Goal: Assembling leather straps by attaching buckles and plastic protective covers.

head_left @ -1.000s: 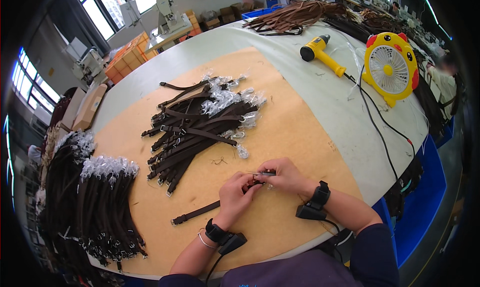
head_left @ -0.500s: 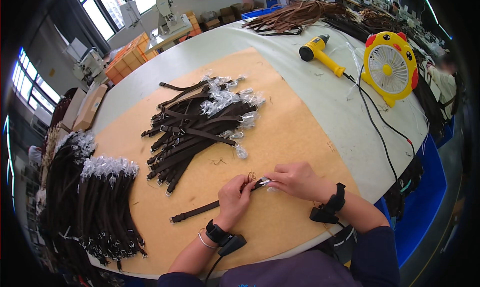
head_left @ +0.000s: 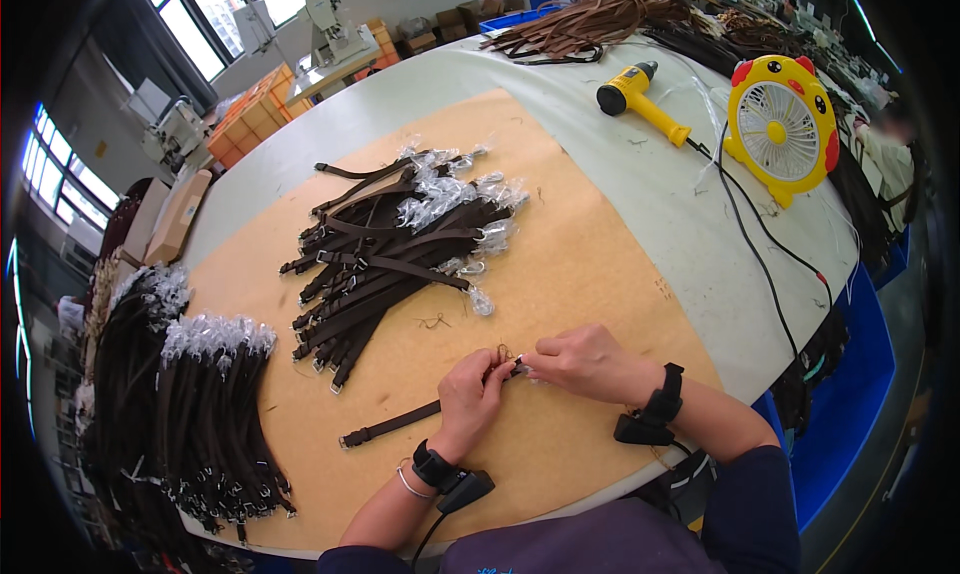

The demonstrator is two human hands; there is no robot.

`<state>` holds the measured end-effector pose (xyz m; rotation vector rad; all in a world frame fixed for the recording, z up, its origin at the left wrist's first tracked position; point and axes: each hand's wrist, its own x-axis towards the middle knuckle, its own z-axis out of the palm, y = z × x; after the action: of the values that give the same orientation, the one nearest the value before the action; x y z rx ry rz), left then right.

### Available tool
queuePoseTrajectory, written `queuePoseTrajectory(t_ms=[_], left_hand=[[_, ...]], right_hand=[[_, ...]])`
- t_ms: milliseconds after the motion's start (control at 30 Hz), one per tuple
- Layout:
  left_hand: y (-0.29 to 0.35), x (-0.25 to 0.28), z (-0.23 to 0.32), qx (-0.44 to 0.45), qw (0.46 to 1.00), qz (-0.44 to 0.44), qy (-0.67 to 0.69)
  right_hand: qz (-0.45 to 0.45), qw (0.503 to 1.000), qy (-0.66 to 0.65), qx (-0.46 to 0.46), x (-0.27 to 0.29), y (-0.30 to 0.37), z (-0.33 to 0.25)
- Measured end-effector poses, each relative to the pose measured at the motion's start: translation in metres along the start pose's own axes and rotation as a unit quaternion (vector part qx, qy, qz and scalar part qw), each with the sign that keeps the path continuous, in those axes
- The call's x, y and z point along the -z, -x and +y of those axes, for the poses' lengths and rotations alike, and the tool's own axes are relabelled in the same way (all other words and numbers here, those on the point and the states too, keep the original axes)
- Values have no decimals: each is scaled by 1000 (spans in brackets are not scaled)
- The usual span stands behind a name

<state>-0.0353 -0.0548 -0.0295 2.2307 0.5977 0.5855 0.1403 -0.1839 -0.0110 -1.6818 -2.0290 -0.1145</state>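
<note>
As left hand [head_left: 470,392] grips strap [head_left: 395,423], illegible print [head_left: 495,571]

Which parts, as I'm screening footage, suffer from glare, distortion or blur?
All in the head view: window panes burn toward white; clear plastic wrapping glints; edges of the table bow, fisheye-style; the head of the co-worker is blurred; the end of the dark brown buckled strap, between left hand and right hand, is too small to make out.

Narrow dark brown strap [head_left: 398,421], aslant on the tan sheet [head_left: 585,464], its metal buckle [head_left: 346,441] at the lower left.
</note>
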Motion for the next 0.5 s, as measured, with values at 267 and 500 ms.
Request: queuePoseTrajectory(t_ms=[267, 500], left_hand=[[6, 7, -13, 25, 993, -21, 110], [6, 7, -14, 19, 990, -27, 140]], right_hand=[[23, 1000, -4, -20, -3, 3, -3], [15, 1000, 3, 3, -2, -3, -9]])
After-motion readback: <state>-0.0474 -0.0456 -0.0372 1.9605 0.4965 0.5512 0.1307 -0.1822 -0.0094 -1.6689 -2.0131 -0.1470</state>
